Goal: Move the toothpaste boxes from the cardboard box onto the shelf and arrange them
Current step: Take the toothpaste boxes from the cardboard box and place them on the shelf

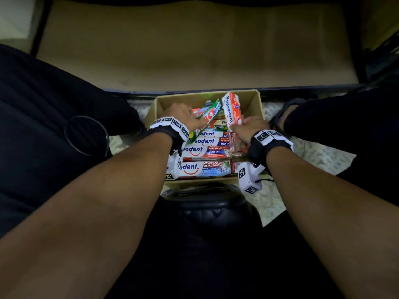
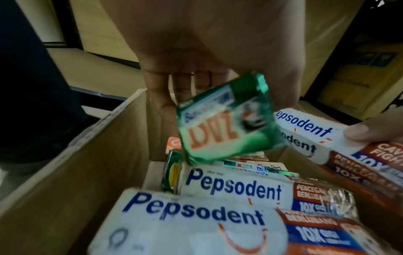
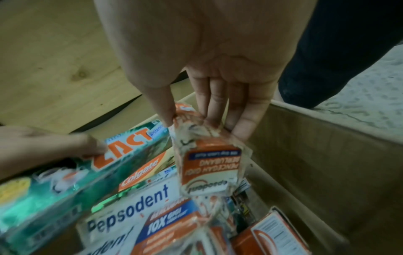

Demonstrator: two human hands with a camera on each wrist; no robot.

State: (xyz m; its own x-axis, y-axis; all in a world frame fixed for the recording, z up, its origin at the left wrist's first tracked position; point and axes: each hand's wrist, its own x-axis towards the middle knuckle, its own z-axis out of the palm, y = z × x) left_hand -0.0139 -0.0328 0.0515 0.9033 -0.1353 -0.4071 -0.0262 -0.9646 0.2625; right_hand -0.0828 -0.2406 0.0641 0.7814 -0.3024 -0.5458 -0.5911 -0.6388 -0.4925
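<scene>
Inside cardboard box (image 1: 252, 100), below shelf (image 1: 194, 50): left hand (image 1: 183, 115) grips green Zact box (image 1: 207, 116), tilted; right hand (image 1: 248, 128) pinches plastic-wrapped Pepsodent pack (image 1: 232, 111), upright. Others lie flat beneath. Likely light, stiff cartons; wrap probably slippery. Best held across long sides.

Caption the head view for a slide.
Left hand lifts green Zact box, right hand Pepsodent pack.

Cardboard box (image 1: 251, 100): on the floor (image 1: 306, 156) between the person's legs, just before the shelf (image 1: 194, 50).
Pepsodent packs (image 1: 200, 167): lying flat in the box's near part, stacked side by side.
Zact box (image 1: 208, 114): tilted above them, at the left hand (image 1: 183, 114).
Pepsodent box (image 1: 232, 111): upright to its right, at the right hand (image 1: 248, 128).
Colgate box (image 3: 144, 174): in the box, under the Zact box.
</scene>
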